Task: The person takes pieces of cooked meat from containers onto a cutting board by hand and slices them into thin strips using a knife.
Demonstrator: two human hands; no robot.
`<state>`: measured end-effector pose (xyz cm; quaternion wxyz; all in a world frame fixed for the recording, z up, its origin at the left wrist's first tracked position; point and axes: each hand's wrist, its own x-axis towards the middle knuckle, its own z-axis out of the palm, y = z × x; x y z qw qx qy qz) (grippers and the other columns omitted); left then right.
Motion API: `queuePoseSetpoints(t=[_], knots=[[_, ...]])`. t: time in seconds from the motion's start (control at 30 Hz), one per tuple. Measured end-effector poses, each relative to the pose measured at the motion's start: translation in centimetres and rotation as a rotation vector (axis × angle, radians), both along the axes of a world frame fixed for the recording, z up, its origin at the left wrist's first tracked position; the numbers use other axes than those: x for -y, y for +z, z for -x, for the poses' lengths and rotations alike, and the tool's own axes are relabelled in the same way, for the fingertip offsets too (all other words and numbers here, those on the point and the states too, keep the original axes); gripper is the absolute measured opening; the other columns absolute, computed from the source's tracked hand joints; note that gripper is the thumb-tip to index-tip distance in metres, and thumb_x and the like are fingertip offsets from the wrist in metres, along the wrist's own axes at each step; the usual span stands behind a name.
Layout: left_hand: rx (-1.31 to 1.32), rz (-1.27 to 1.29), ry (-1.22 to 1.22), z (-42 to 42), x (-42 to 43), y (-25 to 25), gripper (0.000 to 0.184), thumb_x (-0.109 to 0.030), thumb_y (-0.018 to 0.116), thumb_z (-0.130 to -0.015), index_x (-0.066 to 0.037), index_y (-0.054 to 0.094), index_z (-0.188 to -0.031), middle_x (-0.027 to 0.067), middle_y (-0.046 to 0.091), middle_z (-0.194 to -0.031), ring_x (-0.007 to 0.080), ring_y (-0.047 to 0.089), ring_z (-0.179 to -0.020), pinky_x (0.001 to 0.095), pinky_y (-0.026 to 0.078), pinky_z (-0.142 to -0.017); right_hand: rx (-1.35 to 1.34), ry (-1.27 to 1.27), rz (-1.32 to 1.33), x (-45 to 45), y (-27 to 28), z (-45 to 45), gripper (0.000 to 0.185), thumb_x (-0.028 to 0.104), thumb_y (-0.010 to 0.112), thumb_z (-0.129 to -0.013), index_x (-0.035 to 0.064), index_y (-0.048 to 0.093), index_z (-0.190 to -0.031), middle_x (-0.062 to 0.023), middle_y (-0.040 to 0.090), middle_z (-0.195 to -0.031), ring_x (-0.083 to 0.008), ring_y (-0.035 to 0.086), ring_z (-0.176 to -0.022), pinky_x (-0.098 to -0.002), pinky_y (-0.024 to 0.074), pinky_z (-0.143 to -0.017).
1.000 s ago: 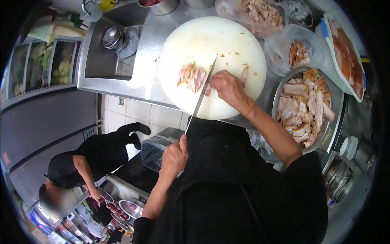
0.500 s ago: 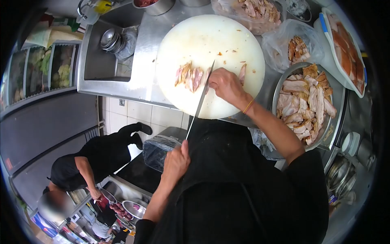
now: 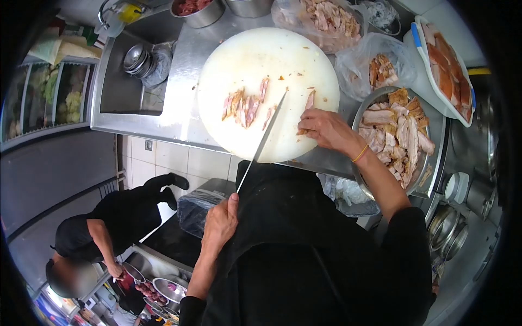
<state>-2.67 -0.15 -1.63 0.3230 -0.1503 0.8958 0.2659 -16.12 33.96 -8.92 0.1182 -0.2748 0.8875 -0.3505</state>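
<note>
In the head view a long knife [image 3: 263, 139] slants over the round white cutting board [image 3: 261, 54], its handle in my closed left hand [image 3: 219, 220]. Sliced meat [image 3: 242, 110] lies in a cluster on the board, left of the blade. A thin slice [image 3: 268, 118] rests right beside the blade. My right hand [image 3: 329, 130], a yellow band at its wrist, is closed at the board's right edge, its fingertips on a small piece of meat [image 3: 303, 131] that they partly hide. Just above those fingers lies a meat strip [image 3: 310, 99].
A metal bowl [image 3: 357, 117] of meat chunks stands right of the board, with bagged meat [image 3: 382, 71] and a white tray [image 3: 421, 46] behind. The sink [image 3: 122, 100] is at left. Below the counter stands a lined bin [image 3: 197, 213]; another person [image 3: 119, 212] works at lower left.
My right hand has moved right, away from the blade, towards the board's edge. The knife stays in my left hand, and a cut slice shows beside it. The whole view has shifted slightly.
</note>
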Motion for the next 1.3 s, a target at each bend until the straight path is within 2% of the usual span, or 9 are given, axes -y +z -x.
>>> queuePoseSetpoints(t=[0.17,0.4,0.5,0.7,0.9,1.07,1.2,1.23,1.3], knots=[[-0.006,-0.001,0.084,0.7,0.3,0.7,0.069,-0.054,0.038,-0.108,0.006,0.067,-0.090,0.0348,0.067,-0.087,0.0556,0.064,-0.093,0.0575,0.049,-0.081,-0.126,-0.030,0.204,3.9,-1.6,1.3,0.020,0.000,0.072,-0.079,0.0000,0.068,-0.098,-0.0123,0.067,-0.103,-0.0317,0.066,-0.097,-0.0404,0.0544,-0.086],[-0.053,0.023,0.059,0.1,0.6,0.6,0.066,-0.051,0.040,-0.108,0.006,0.066,-0.088,0.0363,0.066,-0.086,0.0567,0.063,-0.092,0.0588,0.049,-0.080,-0.075,-0.187,0.380,7.3,-3.4,1.6,0.021,0.001,0.073,-0.078,0.0011,0.071,-0.099,-0.0127,0.070,-0.106,-0.0325,0.065,-0.104,-0.0429,0.0524,-0.094],[-0.057,0.057,0.023,-0.3,0.6,1.4,0.062,-0.049,0.041,-0.108,0.005,0.064,-0.087,0.0364,0.065,-0.085,0.0568,0.062,-0.090,0.0600,0.049,-0.079,-0.094,-0.250,0.239,7.4,-2.4,0.7,0.016,0.005,0.076,-0.080,0.0010,0.075,-0.096,-0.0139,0.072,-0.108,-0.0313,0.066,-0.103,-0.0426,0.0546,-0.091],[-0.049,0.144,-0.087,-0.5,0.9,3.9,0.061,-0.046,0.041,-0.109,0.005,0.063,-0.084,0.0351,0.062,-0.080,0.0560,0.061,-0.086,0.0579,0.047,-0.075,-0.245,-0.331,0.345,8.6,-4.2,-0.1,0.009,0.007,0.075,-0.084,0.0012,0.076,-0.090,-0.0126,0.074,-0.094,-0.0304,0.069,-0.093,-0.0408,0.0570,-0.080],[0.016,0.209,-0.168,-0.9,1.8,4.9,0.058,-0.046,0.043,-0.108,0.003,0.064,-0.085,0.0357,0.066,-0.080,0.0553,0.065,-0.085,0.0601,0.052,-0.079,-0.257,-0.352,0.382,8.9,-4.1,-0.4,0.008,0.003,0.073,-0.083,0.0010,0.075,-0.090,-0.0117,0.073,-0.093,-0.0295,0.068,-0.092,-0.0401,0.0561,-0.082],[-0.110,0.144,-0.211,1.1,0.5,-0.8,0.060,-0.045,0.042,-0.108,0.004,0.066,-0.082,0.0367,0.066,-0.081,0.0558,0.065,-0.085,0.0611,0.052,-0.081,-0.237,-0.365,0.365,9.1,-4.5,-0.1,0.009,0.002,0.072,-0.081,0.0019,0.073,-0.090,-0.0111,0.072,-0.093,-0.0300,0.067,-0.093,-0.0399,0.0554,-0.082],[-0.154,0.100,-0.114,3.4,-0.5,0.5,0.063,-0.046,0.042,-0.108,0.006,0.065,-0.082,0.0379,0.065,-0.084,0.0577,0.062,-0.088,0.0623,0.049,-0.081,-0.104,-0.379,0.376,8.5,-3.9,-0.2,0.011,0.000,0.071,-0.081,0.0037,0.073,-0.091,-0.0102,0.069,-0.090,-0.0304,0.067,-0.093,-0.0395,0.0550,-0.083],[-0.169,0.059,-0.075,3.1,-0.5,0.9,0.063,-0.047,0.042,-0.108,0.006,0.064,-0.084,0.0374,0.064,-0.085,0.0580,0.062,-0.089,0.0621,0.048,-0.079,-0.045,-0.392,0.389,7.6,-3.5,-0.3,0.013,-0.002,0.073,-0.081,0.0022,0.071,-0.093,-0.0099,0.069,-0.098,-0.0309,0.066,-0.098,-0.0401,0.0545,-0.087],[-0.127,0.024,-0.081,2.6,-0.2,2.4,0.062,-0.047,0.042,-0.108,0.005,0.064,-0.084,0.0369,0.065,-0.085,0.0577,0.062,-0.089,0.0617,0.048,-0.078,-0.233,-0.462,0.269,5.0,-1.8,0.4,0.014,-0.002,0.072,-0.081,0.0023,0.072,-0.094,-0.0108,0.069,-0.102,-0.0316,0.064,-0.102,-0.0408,0.0532,-0.090]])
